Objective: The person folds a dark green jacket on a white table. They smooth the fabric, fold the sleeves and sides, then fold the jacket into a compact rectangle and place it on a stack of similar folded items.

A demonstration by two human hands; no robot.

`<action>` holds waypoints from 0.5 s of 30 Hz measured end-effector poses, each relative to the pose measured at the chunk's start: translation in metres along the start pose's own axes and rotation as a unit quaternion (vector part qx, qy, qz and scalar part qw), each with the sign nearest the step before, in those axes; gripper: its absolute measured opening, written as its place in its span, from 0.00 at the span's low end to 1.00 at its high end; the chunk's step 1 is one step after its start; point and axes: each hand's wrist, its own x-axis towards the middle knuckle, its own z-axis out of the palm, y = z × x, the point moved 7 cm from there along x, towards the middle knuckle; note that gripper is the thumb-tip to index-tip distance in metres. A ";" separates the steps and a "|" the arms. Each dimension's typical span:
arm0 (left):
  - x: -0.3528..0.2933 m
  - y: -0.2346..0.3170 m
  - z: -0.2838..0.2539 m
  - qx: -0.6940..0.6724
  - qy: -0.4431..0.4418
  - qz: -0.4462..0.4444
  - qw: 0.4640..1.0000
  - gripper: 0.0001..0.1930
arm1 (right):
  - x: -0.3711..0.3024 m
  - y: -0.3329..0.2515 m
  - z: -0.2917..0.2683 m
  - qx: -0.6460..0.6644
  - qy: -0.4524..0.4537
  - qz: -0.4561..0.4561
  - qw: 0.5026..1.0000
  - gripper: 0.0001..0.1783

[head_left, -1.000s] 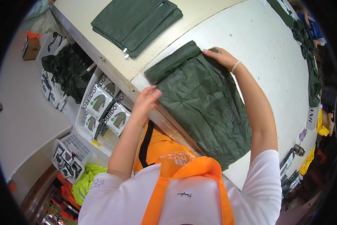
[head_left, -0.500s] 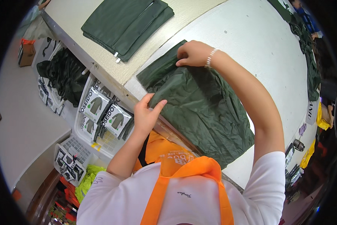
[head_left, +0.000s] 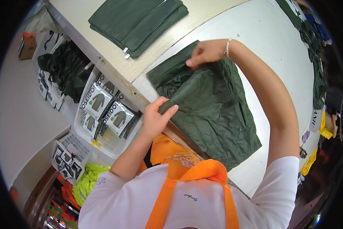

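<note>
A dark green rain garment [head_left: 217,110] lies partly folded and creased on the white tabletop in front of me. At its near left edge, my left hand [head_left: 156,118] is closed, pinching the cloth between thumb and fingers. Over the far part of the garment, my right hand [head_left: 209,53] is bent with its fingers closed on the fabric, its fingertips slightly blurred. Between my hands the cloth rises in a loose fold. Beyond it, a stack of neatly folded dark green garments [head_left: 137,23] lies on the cream table section, small white tags showing at its near corner.
Below the table's left edge, a white basket [head_left: 78,128] holds packaged garments [head_left: 120,118]. Dark green cloth [head_left: 70,66] heaps behind it. A smaller crate [head_left: 61,149] and bright yellow-green cloth [head_left: 88,183] are nearer me. More green cloth [head_left: 312,57] runs along the far right edge.
My right hand has lifted slightly and moved right along the garment, and the cloth beneath it is bunched up more. My left hand still pinches the near edge. The whole view has shifted slightly.
</note>
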 end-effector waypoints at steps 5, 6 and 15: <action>0.033 -0.072 -0.017 -0.078 0.096 -0.096 0.988 0.20 | -0.016 0.028 -0.015 -0.064 0.046 0.149 0.986 0.47; 0.040 -0.061 -0.007 -0.209 0.064 -0.139 0.966 0.19 | -0.016 0.033 -0.015 -0.056 0.055 0.160 0.984 0.46; 0.059 -0.087 -0.007 -0.293 0.062 -0.217 0.929 0.23 | -0.043 0.076 -0.033 0.190 0.024 0.078 0.978 0.19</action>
